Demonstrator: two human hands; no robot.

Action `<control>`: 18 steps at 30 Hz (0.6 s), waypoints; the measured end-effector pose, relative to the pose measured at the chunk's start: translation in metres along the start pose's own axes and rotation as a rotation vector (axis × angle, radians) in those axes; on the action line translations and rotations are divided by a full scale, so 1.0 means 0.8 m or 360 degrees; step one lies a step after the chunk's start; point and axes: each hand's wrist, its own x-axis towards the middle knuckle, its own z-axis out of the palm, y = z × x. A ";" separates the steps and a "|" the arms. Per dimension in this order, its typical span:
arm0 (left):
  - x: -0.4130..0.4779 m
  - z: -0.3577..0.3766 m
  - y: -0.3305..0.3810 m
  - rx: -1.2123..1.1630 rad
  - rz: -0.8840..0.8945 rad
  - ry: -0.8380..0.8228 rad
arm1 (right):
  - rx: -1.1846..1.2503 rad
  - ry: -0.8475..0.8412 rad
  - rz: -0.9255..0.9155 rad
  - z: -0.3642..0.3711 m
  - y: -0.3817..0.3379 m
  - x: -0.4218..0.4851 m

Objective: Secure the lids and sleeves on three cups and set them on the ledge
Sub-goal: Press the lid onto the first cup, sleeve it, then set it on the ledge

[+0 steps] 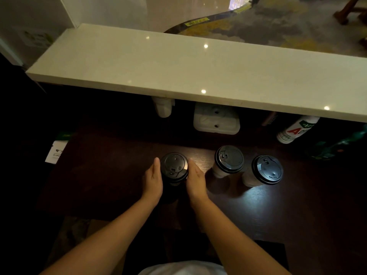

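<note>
Cup 1 [174,169], the leftmost of 3 lidded cups on the dark counter [111,175] below the pale ledge [178,72], sits between the left hand [153,178] and right hand [195,180], palms flat against its sides, fingers not curled round. Judging by this, squeeze evenly below the lid [174,164] and lift straight. Its body is too dark to tell whether it wears a sleeve; the other 2 cups [229,160] stand untouched to the right.

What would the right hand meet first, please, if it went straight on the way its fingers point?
Probably nothing on the desk: the right hand points up past the cup; the ledge overhangs beyond, though depth is unclear.
</note>
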 end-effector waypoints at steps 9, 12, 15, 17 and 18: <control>-0.030 0.020 -0.015 0.0043 -0.0058 0.0075 | -0.0023 -0.0134 0.0080 0.006 -0.033 0.045; -0.034 0.026 -0.021 0.0017 -0.0089 0.0080 | -0.0044 -0.0191 0.0074 0.005 -0.038 0.057; -0.028 0.021 -0.023 -0.0010 -0.0177 0.0020 | -0.0064 -0.0241 0.0104 0.002 -0.039 0.059; -0.028 0.013 -0.011 0.0011 -0.0159 -0.0003 | -0.0013 -0.0227 0.0142 -0.005 -0.040 0.058; -0.026 0.007 -0.004 0.0048 -0.0117 0.0020 | 0.0071 -0.0209 0.0182 -0.009 -0.040 0.056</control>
